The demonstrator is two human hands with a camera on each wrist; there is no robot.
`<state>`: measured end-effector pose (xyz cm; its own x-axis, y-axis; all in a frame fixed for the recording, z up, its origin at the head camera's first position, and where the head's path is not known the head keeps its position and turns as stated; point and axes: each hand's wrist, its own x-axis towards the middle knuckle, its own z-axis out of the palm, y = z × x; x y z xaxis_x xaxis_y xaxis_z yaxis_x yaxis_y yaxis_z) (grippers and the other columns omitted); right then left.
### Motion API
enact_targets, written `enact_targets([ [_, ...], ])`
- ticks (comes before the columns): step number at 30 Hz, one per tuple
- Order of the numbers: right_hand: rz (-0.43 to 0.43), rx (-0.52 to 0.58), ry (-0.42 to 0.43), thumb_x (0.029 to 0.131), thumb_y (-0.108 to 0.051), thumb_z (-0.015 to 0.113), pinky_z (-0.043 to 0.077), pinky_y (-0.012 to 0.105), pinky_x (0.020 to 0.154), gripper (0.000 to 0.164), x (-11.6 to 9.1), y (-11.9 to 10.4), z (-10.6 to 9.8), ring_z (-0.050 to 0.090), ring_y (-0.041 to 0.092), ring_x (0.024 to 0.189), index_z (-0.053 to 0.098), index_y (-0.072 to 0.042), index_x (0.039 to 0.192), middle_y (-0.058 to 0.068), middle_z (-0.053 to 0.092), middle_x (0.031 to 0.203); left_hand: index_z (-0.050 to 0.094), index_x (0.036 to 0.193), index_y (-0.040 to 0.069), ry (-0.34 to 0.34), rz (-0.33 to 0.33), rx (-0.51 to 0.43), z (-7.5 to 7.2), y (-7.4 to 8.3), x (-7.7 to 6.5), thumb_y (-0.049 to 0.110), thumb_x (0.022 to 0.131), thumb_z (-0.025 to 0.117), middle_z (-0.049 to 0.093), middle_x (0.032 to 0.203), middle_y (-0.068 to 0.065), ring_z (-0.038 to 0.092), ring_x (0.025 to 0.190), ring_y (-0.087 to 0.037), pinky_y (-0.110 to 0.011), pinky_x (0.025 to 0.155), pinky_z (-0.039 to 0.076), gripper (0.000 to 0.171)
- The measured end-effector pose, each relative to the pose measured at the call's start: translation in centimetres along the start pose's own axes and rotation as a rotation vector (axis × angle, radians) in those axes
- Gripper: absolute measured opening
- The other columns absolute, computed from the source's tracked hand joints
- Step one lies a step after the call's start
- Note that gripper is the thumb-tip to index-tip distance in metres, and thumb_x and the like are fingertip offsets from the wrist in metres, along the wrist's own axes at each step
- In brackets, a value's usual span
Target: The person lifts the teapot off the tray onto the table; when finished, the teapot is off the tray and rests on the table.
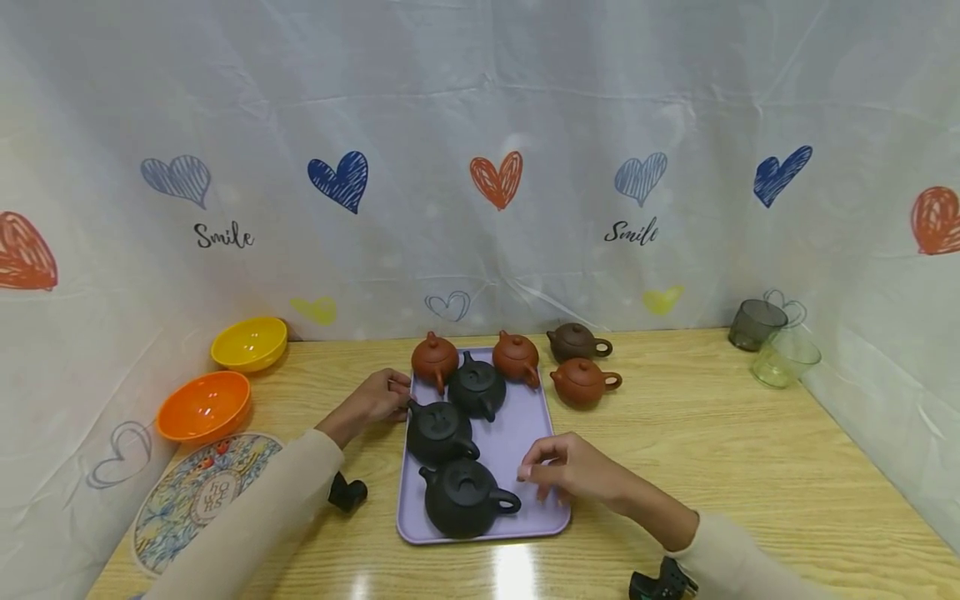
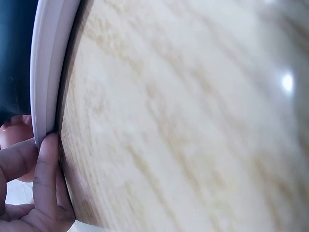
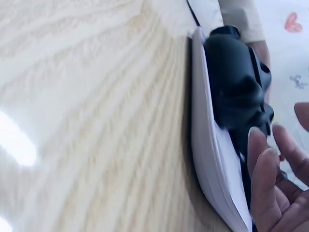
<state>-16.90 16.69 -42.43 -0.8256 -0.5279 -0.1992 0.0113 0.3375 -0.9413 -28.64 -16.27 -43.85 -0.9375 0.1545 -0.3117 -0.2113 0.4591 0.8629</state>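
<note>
A lilac tray (image 1: 510, 446) lies on the table with three black teapots down its left side: a front one (image 1: 459, 500), a middle one (image 1: 435, 433) and a back one (image 1: 474, 387). Two reddish-brown teapots, a left one (image 1: 432, 358) and a right one (image 1: 513, 358), sit at its far corners. My left hand (image 1: 375, 397) pinches the tray's left rim; the left wrist view shows fingertips (image 2: 48, 145) on that rim. Over the tray's right edge hovers my right hand (image 1: 567, 468), fingers loosely bent with nothing between them, to the right of the front teapot's handle.
Beyond the tray's right side stand a dark brown teapot (image 1: 573, 343) and a reddish-brown one (image 1: 579, 385). Yellow (image 1: 249, 346) and orange (image 1: 204, 408) bowls and a round patterned mat (image 1: 187, 500) are at left. Grey (image 1: 756, 325) and yellowish (image 1: 783, 360) glasses stand far right.
</note>
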Motion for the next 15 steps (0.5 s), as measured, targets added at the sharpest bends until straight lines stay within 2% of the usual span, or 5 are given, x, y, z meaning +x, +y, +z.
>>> enact_targets([
  [7, 0.061, -0.006, -0.027, 0.093, -0.026, 0.070, 0.044, 0.024, 0.047, 0.021, 0.4, -0.1, 2.3, 0.062, 0.014, 0.062, 0.073, -0.005, 0.093, 0.004, 0.068, 0.073, 0.046, 0.132, -0.009, -0.013, 0.012, 0.003, 0.0, 0.0, 0.0, -0.001, 0.099, 0.051, 0.056, 0.117, -0.023, 0.063, 0.085, -0.019, -0.031, 0.072, 0.060, 0.034],
  [15, 0.058, -0.038, -0.072, 0.096, -0.030, 0.068, 0.038, 0.025, 0.044, 0.029, 0.5, -0.5, 3.5, 0.055, 0.014, 0.055, 0.074, -0.003, 0.086, 0.004, 0.064, 0.067, 0.045, 0.132, -0.010, -0.016, 0.015, 0.003, 0.0, 0.1, -0.2, -0.001, 0.100, 0.051, 0.056, 0.119, -0.025, 0.063, 0.085, -0.020, -0.032, 0.072, 0.060, 0.034],
])
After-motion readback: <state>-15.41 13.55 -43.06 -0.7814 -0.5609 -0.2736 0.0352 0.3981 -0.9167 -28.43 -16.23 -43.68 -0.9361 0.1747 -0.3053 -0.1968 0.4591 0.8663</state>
